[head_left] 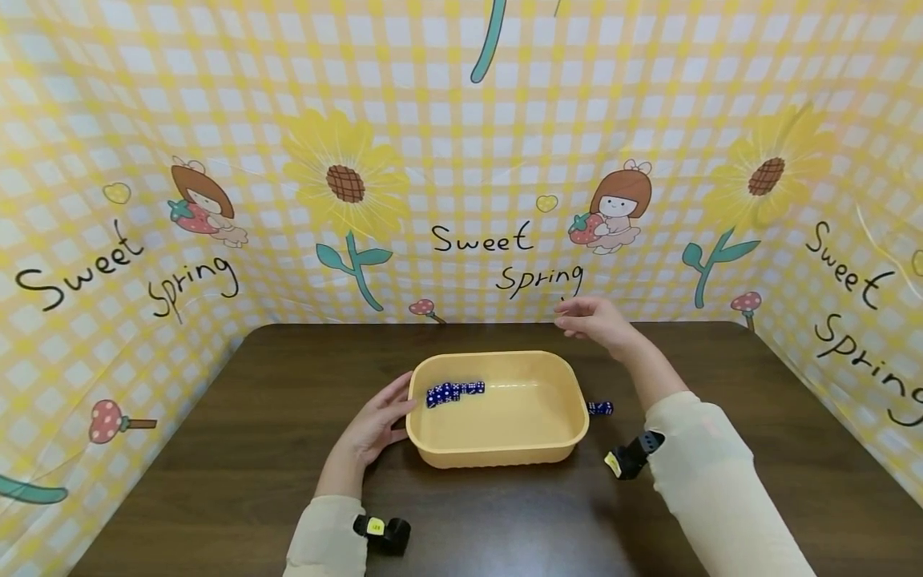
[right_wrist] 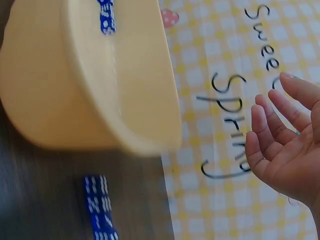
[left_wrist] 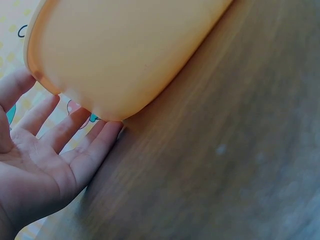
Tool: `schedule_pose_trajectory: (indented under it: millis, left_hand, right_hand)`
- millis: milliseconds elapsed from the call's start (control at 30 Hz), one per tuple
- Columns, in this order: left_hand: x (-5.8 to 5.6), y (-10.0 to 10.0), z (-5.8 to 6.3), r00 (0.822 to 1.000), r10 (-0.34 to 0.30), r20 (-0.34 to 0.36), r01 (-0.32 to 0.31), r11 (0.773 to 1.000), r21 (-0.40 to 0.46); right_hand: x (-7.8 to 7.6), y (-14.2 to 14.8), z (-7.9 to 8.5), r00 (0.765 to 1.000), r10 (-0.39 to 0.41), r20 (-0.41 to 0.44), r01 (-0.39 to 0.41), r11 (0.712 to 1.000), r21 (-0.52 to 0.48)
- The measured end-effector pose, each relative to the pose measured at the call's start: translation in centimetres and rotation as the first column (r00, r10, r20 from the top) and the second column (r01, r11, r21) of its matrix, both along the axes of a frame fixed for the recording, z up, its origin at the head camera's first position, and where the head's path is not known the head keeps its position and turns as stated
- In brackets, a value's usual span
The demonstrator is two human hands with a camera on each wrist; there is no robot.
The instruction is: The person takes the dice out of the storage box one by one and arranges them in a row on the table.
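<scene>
- Yellow basin (head_left: 497, 455), seen from the head view, sits on the brown worktop (head_left: 252, 449), just about in the middle.
- Inside it, toward the person's left, a cluster of blue dice (head_left: 454, 393) with white pips is packed close together; I can't make out how many.
- A few more dice (head_left: 601, 408) lie on the worktop just beyond the basin's right end, partly hidden behind its rim.
- The left hand (head_left: 375, 425) is at the basin's left end, fingers extended and touching it from outside.
- The right hand (head_left: 594, 322) is up near the far edge of the worktop, clear of the basin, fingers loosely bent, with nothing visible in it.
- Both arms wear cream sleeves (head_left: 703, 449), with a small black camera (head_left: 634, 457) at each wrist; behind hangs a yellow checked cloth (head_left: 461, 104) printed with flowers and "Sweet Spring".
- From the left wrist, I see the palm facing me and the spread fingers meeting the basin's rim and outer wall, with bare worktop alongside.
- From the right wrist, the hand shows relaxed and apart from everything, before the cloth's lettering; the outside dice lie lined up near the basin, and part of the inside cluster peeks over the rim.
</scene>
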State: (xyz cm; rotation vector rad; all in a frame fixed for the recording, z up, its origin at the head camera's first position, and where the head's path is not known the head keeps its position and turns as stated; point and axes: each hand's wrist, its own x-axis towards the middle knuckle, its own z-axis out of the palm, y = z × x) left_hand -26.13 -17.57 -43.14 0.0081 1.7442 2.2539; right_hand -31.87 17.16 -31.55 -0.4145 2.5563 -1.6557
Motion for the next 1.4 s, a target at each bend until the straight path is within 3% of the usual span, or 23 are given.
schedule_pose_trajectory:
  millis: [533,1200,1400]
  left_hand:
    - [0.1,0.0,0.0,1.000,-0.003,-0.001,0.003,1.000,-0.001]
    - [0.1,0.0,0.1,1.000,-0.007,-0.003,0.007,1.000,0.008]
    - [0.1,0.0,0.2,1.000,0.002,-0.001,-0.002,1.000,0.013]
  right_hand:
    - [0.1,-5.9,-1.4,0.991,0.129,0.019,-0.128,0.989,-0.070]
    - [0.2,-9.4,-4.2,0.977,0.181,0.109,-0.186,0.982,0.043]
    - [0.3,-9.7,-5.3,0.970,0.191,0.152,-0.198,0.980,0.030]
